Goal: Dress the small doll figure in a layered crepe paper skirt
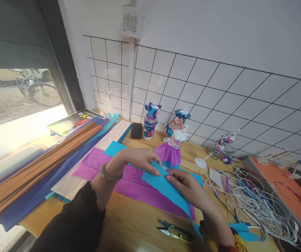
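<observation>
Both hands pinch the upper edge of a bright blue strip of crepe paper (163,182), which hangs down toward the right front of the table. My left hand (142,159) has its thumb on the near face, fingers behind. Close beside it, my right hand (186,183) grips the same edge between thumb and fingers. Under the strip lie flat purple crepe paper pieces (140,190). Thread snips (175,232) rest on the wood in front. Just behind the hands stands a small dress form with a purple skirt (168,154).
Two more decorated dress forms, one (152,120) at the back, stand near a black phone (136,131). Rolls of brown crepe paper (42,168) lie left. Tangled white cables (260,203) and an orange tray (292,185) sit right. A gridded wall (187,80) rises behind.
</observation>
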Motion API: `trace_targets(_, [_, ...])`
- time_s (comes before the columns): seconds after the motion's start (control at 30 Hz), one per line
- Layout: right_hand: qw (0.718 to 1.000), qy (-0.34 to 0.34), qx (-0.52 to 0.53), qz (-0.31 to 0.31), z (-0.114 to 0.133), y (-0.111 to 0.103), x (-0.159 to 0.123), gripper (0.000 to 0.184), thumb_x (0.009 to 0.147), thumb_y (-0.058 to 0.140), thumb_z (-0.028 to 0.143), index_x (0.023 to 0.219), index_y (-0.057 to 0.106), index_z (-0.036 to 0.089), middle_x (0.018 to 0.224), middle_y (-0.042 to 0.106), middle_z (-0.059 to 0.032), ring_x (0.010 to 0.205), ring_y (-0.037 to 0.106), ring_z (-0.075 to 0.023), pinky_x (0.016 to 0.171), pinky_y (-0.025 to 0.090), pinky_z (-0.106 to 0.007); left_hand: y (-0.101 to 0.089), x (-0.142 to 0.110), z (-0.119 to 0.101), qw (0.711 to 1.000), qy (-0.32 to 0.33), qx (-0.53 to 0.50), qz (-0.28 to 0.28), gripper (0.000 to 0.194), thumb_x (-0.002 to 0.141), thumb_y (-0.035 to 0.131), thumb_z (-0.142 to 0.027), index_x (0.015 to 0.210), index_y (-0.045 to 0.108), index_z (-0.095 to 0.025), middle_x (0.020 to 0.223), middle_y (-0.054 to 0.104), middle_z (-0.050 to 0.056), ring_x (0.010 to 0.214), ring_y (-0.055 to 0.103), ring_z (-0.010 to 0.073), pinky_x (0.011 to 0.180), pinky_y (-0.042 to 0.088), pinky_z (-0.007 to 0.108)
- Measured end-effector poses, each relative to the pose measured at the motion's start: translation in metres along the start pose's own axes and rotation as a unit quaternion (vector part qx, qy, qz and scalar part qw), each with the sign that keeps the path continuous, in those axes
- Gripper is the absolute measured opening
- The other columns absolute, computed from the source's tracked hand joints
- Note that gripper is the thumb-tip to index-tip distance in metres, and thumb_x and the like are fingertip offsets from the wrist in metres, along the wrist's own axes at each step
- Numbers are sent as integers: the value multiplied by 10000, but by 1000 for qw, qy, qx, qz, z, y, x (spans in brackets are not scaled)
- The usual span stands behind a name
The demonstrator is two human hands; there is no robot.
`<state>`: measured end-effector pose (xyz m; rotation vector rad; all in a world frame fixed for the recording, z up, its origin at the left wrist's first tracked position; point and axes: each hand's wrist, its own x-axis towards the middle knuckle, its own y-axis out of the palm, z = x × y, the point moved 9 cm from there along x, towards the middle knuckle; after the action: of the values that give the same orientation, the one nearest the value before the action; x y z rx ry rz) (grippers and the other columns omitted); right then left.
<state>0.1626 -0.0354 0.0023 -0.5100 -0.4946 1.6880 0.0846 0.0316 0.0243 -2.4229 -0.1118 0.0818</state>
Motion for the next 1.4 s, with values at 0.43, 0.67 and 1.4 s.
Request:
trace_targets(0.43, [996, 37, -57, -49, -6, -18, -3, 333, 842, 529, 501, 820, 582, 173, 709, 538, 9, 661, 478, -140, 583, 388, -251, -32, 0, 4, 979, -37, -33, -198, 349, 831, 520, -478, 803, 645, -154, 746, 588, -3, 724, 520, 120, 627, 369, 229])
trace_targets(0.67, [993, 52, -66, -87, -17, -42, -7, 383, 847, 486, 538, 742, 575, 181, 678, 541, 6, 645, 494, -148, 569, 390, -258, -44, -2, 5, 949, -43, -52, -309, 356, 819, 535, -501, 767, 641, -165, 691, 575, -14, 679, 513, 117, 617, 365, 237])
trace_targets(1.4, [996, 75, 2, -50, -43, -48, -9, 345, 801, 573, 528, 846, 612, 189, 746, 594, -8, 678, 534, -155, 584, 426, -263, -32, 9, -1, 957, -18, 19, -289, 303, 880, 469, -414, 779, 598, -160, 714, 545, -18, 696, 487, 109, 630, 354, 228])
